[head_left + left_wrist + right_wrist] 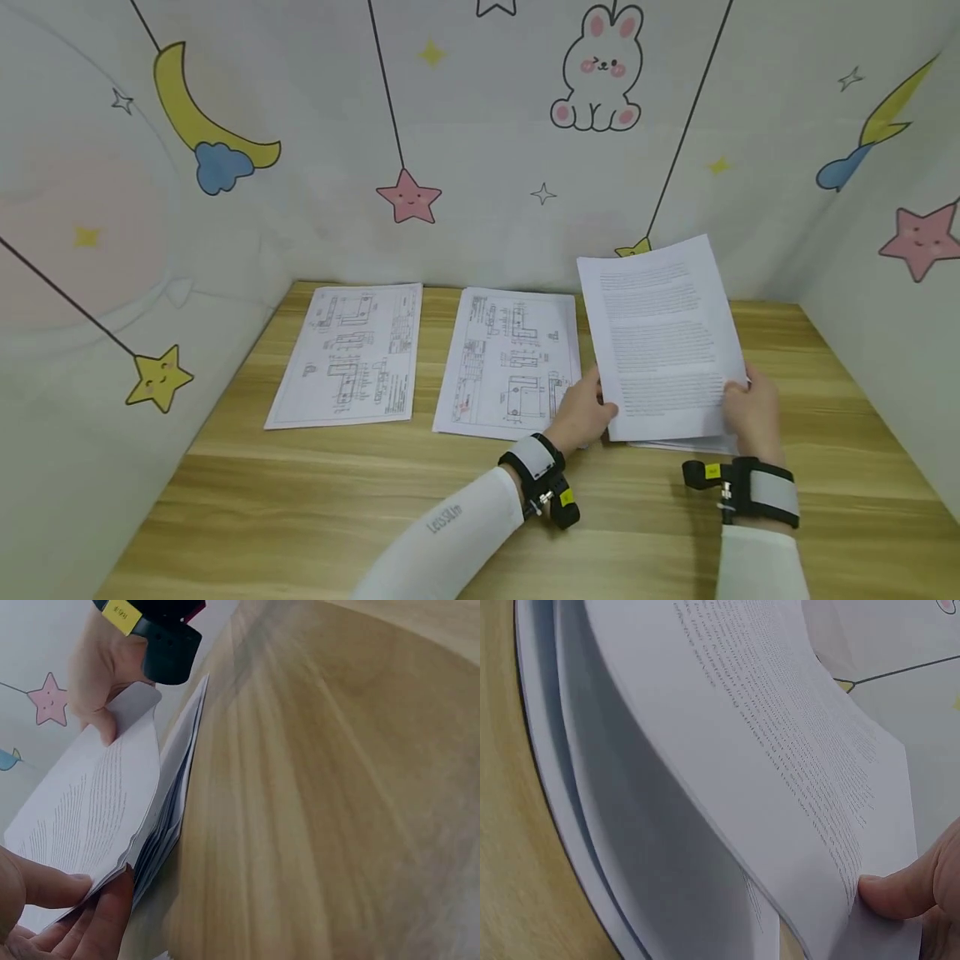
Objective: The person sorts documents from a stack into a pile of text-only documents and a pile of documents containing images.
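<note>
A few text-printed sheets of paper [660, 342] are lifted at a tilt above the right side of the table. My left hand [581, 410] pinches their lower left edge, thumb on the printed face and fingers behind, as the left wrist view shows. On the opposite edge my right hand [753, 414] grips the sheets, its thumb [900, 889] lying on the print. Beneath the raised sheets more paper [562, 750] lies on the table, mostly hidden. Just left of my left hand is a stack of technical drawings [510, 358], partly covered by that hand.
Another stack of technical drawings [345, 354] lies farther left on the wooden table [300, 508]. A white cloth wall [480, 125] with cartoon stars, a moon and a rabbit rises behind the table and at both sides. Each wrist wears a strapped camera.
</note>
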`<state>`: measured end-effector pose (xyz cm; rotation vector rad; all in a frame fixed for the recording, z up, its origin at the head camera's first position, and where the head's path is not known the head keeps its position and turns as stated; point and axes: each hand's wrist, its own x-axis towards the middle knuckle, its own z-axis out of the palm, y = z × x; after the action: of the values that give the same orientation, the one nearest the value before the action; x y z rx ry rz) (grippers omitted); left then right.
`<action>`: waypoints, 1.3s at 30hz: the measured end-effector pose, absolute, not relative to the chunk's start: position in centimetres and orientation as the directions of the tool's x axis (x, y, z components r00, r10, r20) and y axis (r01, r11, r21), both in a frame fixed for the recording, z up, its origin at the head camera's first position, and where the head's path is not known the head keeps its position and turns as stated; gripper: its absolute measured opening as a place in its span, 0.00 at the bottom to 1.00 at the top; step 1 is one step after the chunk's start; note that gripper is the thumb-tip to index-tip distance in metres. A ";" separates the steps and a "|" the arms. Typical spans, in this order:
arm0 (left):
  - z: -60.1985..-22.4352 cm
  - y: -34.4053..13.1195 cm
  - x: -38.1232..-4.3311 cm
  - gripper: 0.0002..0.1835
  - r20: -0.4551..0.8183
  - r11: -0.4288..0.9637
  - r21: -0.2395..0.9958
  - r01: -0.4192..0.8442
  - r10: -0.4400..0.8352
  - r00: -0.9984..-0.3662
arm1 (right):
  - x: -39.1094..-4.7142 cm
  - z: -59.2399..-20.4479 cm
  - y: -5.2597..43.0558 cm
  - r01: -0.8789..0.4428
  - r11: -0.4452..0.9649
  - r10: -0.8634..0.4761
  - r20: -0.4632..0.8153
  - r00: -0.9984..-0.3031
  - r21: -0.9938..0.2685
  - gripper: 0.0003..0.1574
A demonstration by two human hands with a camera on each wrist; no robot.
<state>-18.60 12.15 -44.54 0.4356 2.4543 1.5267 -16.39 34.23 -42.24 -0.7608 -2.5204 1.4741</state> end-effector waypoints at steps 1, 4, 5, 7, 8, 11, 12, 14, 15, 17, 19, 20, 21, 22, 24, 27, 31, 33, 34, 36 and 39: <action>-44.6 12.3 -18.5 0.20 -0.020 0.433 0.889 0.149 0.363 -0.932 | -16.4 -42.3 34.3 0.360 0.403 0.487 -0.136 -0.863 -0.841 0.35; -44.8 12.7 -18.3 0.17 -0.004 0.460 0.870 0.179 0.370 -0.929 | -16.4 -42.4 34.7 0.371 0.430 0.505 -0.121 -0.854 -0.823 0.34; -44.8 12.8 -18.2 0.17 0.001 0.469 0.863 0.188 0.371 -0.928 | -16.4 -42.4 34.8 0.376 0.438 0.512 -0.118 -0.851 -0.817 0.34; -44.9 13.0 -18.2 0.16 0.001 0.480 0.855 0.197 0.377 -0.926 | -16.4 -42.6 35.1 0.376 0.458 0.517 -0.102 -0.850 -0.806 0.34; -44.9 13.1 -18.1 0.14 -0.004 0.487 0.850 0.199 0.383 -0.924 | -16.3 -42.7 35.3 0.379 0.460 0.520 -0.103 -0.848 -0.803 0.34; -44.9 13.2 -18.0 0.09 -0.029 0.503 0.842 0.194 0.401 -0.916 | -16.2 -43.0 35.5 0.388 0.462 0.538 -0.096 -0.838 -0.798 0.35; -44.9 13.3 -17.9 0.07 -0.036 0.511 0.837 0.194 0.407 -0.913 | -16.1 -43.1 35.5 0.390 0.459 0.544 -0.094 -0.834 -0.798 0.35; -44.9 13.4 -17.8 0.05 -0.048 0.523 0.829 0.198 0.419 -0.907 | -16.0 -43.3 35.5 0.396 0.458 0.556 -0.091 -0.826 -0.796 0.35; -44.9 13.4 -17.8 0.05 -0.051 0.528 0.826 0.199 0.421 -0.906 | -16.0 -43.3 35.5 0.398 0.462 0.561 -0.086 -0.824 -0.793 0.35; -44.9 13.4 -17.8 0.05 -0.051 0.539 0.816 0.207 0.425 -0.904 | -16.0 -43.4 35.5 0.399 0.475 0.564 -0.076 -0.822 -0.784 0.35; -44.9 13.5 -17.8 0.05 -0.042 0.554 0.801 0.227 0.430 -0.902 | -15.9 -43.4 35.4 0.407 0.494 0.565 -0.071 -0.822 -0.769 0.36; -44.9 13.5 -17.8 0.05 -0.040 0.560 0.795 0.235 0.434 -0.900 | -15.9 -43.4 35.4 0.412 0.498 0.566 -0.074 -0.821 -0.763 0.36; -44.9 13.6 -17.8 0.06 -0.033 0.569 0.784 0.247 0.436 -0.899 | -15.8 -43.4 35.4 0.417 0.499 0.566 -0.078 -0.821 -0.760 0.36; -44.9 13.6 -17.8 0.10 -0.031 0.579 0.774 0.257 0.440 -0.897 | -15.8 -43.4 35.4 0.421 0.502 0.565 -0.082 -0.821 -0.756 0.37; -44.8 13.7 -17.8 0.21 -0.038 0.602 0.752 0.266 0.443 -0.896 | -15.8 -43.4 35.5 0.434 0.498 0.567 -0.097 -0.818 -0.751 0.38; -44.7 13.7 -17.6 0.31 -0.064 0.627 0.736 0.257 0.442 -0.895 | -15.8 -43.6 35.6 0.452 0.507 0.570 -0.107 -0.814 -0.734 0.38; -44.5 13.6 -17.2 0.31 -0.080 0.646 0.715 0.267 0.456 -0.886 | -15.8 -44.0 36.1 0.486 0.555 0.581 -0.104 -0.807 -0.675 0.37; -44.4 13.6 -16.8 0.29 -0.084 0.642 0.717 0.271 0.466 -0.881 | -15.7 -44.1 36.2 0.500 0.578 0.587 -0.096 -0.804 -0.645 0.36; -44.3 13.6 -16.6 0.28 -0.086 0.641 0.717 0.273 0.470 -0.878 | -15.8 -44.2 36.3 0.507 0.585 0.591 -0.095 -0.801 -0.633 0.36; -44.0 13.7 -16.3 0.27 -0.099 0.639 0.722 0.265 0.475 -0.874 | -15.7 -44.2 36.4 0.515 0.586 0.598 -0.095 -0.796 -0.625 0.36; -43.7 13.7 -15.9 0.27 -0.122 0.641 0.725 0.252 0.480 -0.869 | -15.7 -44.2 36.4 0.526 0.588 0.607 -0.096 -0.789 -0.615 0.36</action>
<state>-15.89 13.72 -43.70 0.5878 2.5591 1.0640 -15.71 36.43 -44.24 -0.9637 -2.6870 0.9780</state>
